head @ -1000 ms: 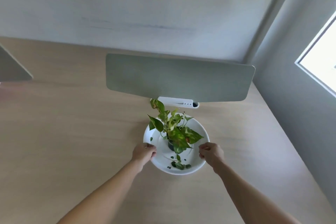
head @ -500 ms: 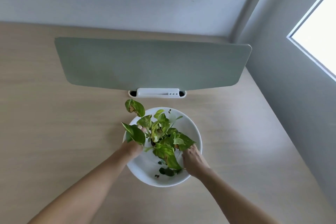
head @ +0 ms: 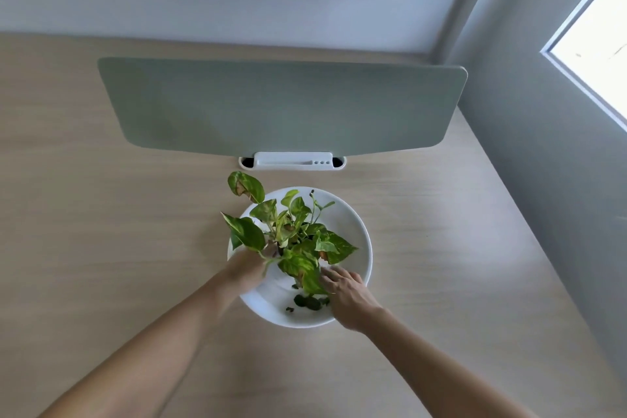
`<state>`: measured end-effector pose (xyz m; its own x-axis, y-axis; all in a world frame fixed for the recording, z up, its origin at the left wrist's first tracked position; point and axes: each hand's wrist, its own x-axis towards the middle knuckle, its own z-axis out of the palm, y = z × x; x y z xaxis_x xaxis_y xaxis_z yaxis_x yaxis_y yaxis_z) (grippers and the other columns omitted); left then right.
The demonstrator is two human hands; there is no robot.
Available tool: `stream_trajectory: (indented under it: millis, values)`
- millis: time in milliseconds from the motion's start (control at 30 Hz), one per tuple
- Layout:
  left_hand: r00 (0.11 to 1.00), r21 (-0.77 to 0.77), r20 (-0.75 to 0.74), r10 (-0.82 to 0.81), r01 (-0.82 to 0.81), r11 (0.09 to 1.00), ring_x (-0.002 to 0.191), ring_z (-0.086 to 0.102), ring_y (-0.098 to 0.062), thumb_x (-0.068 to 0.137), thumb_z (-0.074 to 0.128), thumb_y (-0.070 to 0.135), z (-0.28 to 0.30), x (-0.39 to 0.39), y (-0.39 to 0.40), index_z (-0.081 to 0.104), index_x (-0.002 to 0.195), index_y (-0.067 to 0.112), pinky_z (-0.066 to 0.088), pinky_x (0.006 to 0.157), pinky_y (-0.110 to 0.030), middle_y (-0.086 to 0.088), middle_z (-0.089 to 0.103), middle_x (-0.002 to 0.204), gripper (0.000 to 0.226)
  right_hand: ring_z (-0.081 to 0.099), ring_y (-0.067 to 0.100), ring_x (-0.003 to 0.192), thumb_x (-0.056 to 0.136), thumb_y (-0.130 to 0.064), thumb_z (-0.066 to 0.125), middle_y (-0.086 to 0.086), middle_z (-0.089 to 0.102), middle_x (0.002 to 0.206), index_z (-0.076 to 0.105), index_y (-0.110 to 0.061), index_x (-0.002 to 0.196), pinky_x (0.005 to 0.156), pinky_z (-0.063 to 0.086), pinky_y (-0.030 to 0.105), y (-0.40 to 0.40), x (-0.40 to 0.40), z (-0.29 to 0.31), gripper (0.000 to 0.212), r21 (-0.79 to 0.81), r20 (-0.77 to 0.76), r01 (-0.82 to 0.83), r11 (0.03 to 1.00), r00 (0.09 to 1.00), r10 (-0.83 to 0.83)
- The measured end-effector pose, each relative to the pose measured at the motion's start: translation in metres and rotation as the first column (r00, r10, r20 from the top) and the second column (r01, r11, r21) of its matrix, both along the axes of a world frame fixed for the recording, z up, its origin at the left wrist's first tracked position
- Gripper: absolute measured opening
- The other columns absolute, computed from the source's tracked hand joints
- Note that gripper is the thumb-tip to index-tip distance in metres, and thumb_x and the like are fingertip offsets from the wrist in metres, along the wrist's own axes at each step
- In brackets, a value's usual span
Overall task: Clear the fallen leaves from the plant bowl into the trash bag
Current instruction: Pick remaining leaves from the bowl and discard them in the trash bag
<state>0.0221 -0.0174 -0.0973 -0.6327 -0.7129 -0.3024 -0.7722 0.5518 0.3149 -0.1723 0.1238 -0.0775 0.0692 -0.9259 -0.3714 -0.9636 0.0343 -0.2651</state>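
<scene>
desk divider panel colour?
Muted sage green divider panel, plain and unpatterned; head view.

A glossy white plant bowl (head: 353, 231), smooth as glazed ceramic, sits on a matt, pale wood-grain surface (head: 101, 248). Behind it stands a soft, cloth-like grey-green divider panel (head: 281, 105) in a smooth white plastic bracket (head: 292, 160).

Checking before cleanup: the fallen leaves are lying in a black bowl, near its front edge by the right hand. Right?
Not quite: the head view shows the bowl is white. The fallen leaves do lie near its front edge, beside the right hand.
</scene>
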Motion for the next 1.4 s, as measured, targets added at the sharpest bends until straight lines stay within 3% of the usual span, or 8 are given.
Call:
stream_trajectory:
  millis: [167,267,367,467,600,933,1233,1400]
  values:
    - [0.992,0.032,0.090,-0.094,0.091,0.995,0.120,0.053,-0.027,0.096,0.036,0.008,0.013,0.015,0.035,0.054,0.129,0.011,0.047,0.097,-0.038,-0.007,0.051,0.136,0.038,0.036,0.021,0.139,0.087,-0.005,0.039,-0.002,0.053,0.141,0.056,-0.021,0.128,0.111,0.030,0.039,0.017,0.014,0.000,0.047,-0.030,0.089,-0.046,0.999,0.995,0.048]
    - [0.994,-0.003,0.016,-0.110,0.110,0.994,0.110,0.059,-0.028,0.097,0.035,0.017,0.019,0.021,0.052,0.062,0.116,0.014,0.048,0.088,-0.036,-0.003,0.058,0.127,0.033,0.029,0.034,0.141,0.087,-0.013,0.051,0.011,0.046,0.145,0.057,-0.017,0.123,0.113,0.031,0.049,0.034,0.021,-0.008,0.037,-0.239,0.066,0.237,0.942,0.971,-0.228]
    - [1.000,-0.148,0.016,-0.018,0.020,0.989,0.129,0.048,-0.026,0.096,0.037,0.017,0.017,0.030,0.050,0.060,0.124,0.018,0.034,0.110,-0.038,-0.004,0.052,0.138,0.036,0.020,0.042,0.139,0.081,-0.019,0.064,0.024,0.017,0.151,0.029,-0.015,0.141,0.111,0.027,0.052,0.045,0.024,-0.007,0.069,-0.208,0.231,0.649,0.732,0.759,-0.608]
    - [0.988,-0.195,0.109,0.112,-0.089,0.977,0.146,0.022,-0.027,0.096,0.038,0.021,0.020,0.040,0.040,0.046,0.137,0.014,0.017,0.119,-0.043,-0.008,0.030,0.155,0.042,0.044,0.039,0.120,0.077,-0.006,0.066,0.024,0.040,0.134,0.021,-0.010,0.141,0.098,0.044,0.046,0.036,0.023,0.005,0.079,0.055,0.520,0.841,0.539,0.436,-0.734]
    - [0.985,-0.135,0.153,0.073,-0.053,0.989,0.150,0.010,-0.027,0.098,0.036,0.032,0.016,0.048,0.041,0.047,0.136,0.012,0.012,0.121,-0.044,-0.009,0.024,0.158,0.044,0.053,0.034,0.095,0.078,0.002,0.055,0.024,0.055,0.115,0.033,-0.006,0.128,0.084,0.055,0.046,0.020,0.016,0.015,0.056,0.122,0.491,0.877,0.465,0.354,-0.796]
    - [0.997,-0.050,0.066,0.034,-0.030,0.998,0.147,0.015,-0.023,0.096,0.037,0.047,0.016,0.048,0.075,0.050,0.133,0.025,0.014,0.118,-0.053,-0.001,0.039,0.147,0.045,0.060,0.036,0.100,0.076,0.006,0.050,0.020,0.064,0.112,0.046,-0.012,0.134,0.087,0.056,0.042,-0.026,-0.035,0.010,0.061,-0.007,0.315,0.790,0.613,0.583,-0.749]
    - [1.000,-0.062,0.030,0.004,-0.002,0.998,0.122,0.043,-0.021,0.095,0.039,0.047,0.016,0.034,0.097,0.062,0.119,0.027,0.021,0.113,-0.046,0.001,0.057,0.119,0.039,0.062,0.033,0.096,0.078,0.004,0.052,0.012,0.068,0.112,0.053,-0.024,0.131,0.080,0.059,0.046,-0.058,-0.067,-0.010,0.059,-0.012,0.310,0.721,0.692,0.661,-0.683]
    - [0.999,-0.113,0.013,0.045,-0.043,0.993,0.124,0.049,-0.029,0.095,0.041,0.041,0.015,0.025,0.072,0.057,0.125,0.017,0.019,0.118,-0.053,-0.010,0.053,0.130,0.041,0.047,0.031,0.113,0.083,-0.006,0.054,0.014,0.053,0.127,0.058,-0.010,0.122,0.100,0.043,0.045,-0.029,-0.043,-0.003,0.039,-0.297,0.043,0.506,0.810,0.854,-0.518]
